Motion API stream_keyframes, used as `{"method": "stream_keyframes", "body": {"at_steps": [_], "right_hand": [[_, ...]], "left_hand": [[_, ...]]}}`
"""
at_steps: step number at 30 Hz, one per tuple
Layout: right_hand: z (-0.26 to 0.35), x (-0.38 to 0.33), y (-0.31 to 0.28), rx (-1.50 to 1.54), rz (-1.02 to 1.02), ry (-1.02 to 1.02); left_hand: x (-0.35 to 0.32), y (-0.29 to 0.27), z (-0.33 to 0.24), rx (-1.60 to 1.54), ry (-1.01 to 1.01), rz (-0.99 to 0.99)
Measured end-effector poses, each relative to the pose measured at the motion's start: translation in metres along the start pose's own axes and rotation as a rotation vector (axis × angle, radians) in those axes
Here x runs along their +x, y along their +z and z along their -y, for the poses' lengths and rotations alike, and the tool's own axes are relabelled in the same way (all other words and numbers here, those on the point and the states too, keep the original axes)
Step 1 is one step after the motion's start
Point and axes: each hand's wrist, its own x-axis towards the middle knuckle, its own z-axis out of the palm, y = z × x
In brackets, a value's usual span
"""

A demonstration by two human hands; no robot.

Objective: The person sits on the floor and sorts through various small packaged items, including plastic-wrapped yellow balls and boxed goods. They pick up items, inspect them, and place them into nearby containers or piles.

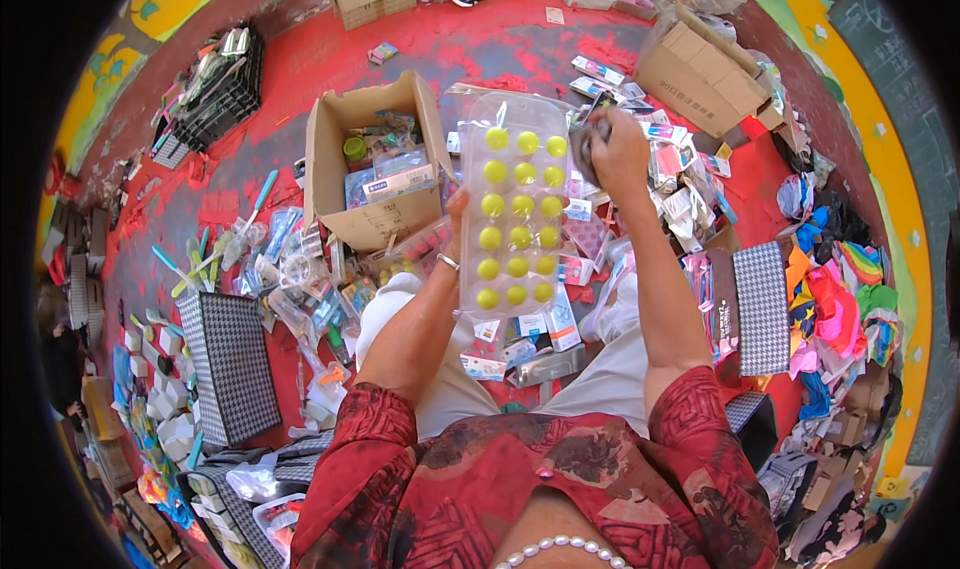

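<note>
My left hand [456,221] grips the left edge of a clear plastic tray [515,112], its fingers mostly hidden behind it. The tray is tilted up in front of my lap and carries rows of round yellow-green pieces [521,205]. To the right of the tray, my right hand [618,154] is closed on a dark grey object [584,154]; its kind is not clear. Past my left hand stands an open cardboard box [372,224] with packaged goods and a green-lidded container [355,148] inside. Packaged small goods lie on the floor below the tray.
Packets pile up [682,184] on the right, before a tipped cardboard box [700,79]. Houndstooth boxes stand at left [228,369] and right [761,309]. Colourful fabric [835,309] heaps at far right. A black crate [215,94] sits at far left.
</note>
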Motion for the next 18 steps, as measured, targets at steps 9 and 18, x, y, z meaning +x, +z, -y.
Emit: {"method": "stream_keyframes", "body": {"at_steps": [9,18], "right_hand": [[0.033,-0.002,-0.04,0.563,-0.165,0.019],[0.081,-0.048,0.001,0.741,0.631,-0.149]], "left_hand": [[0.008,-0.006,0.004,-0.071,0.029,-0.157],[0.012,-0.029,-0.014,0.029,0.315,-0.333]]}}
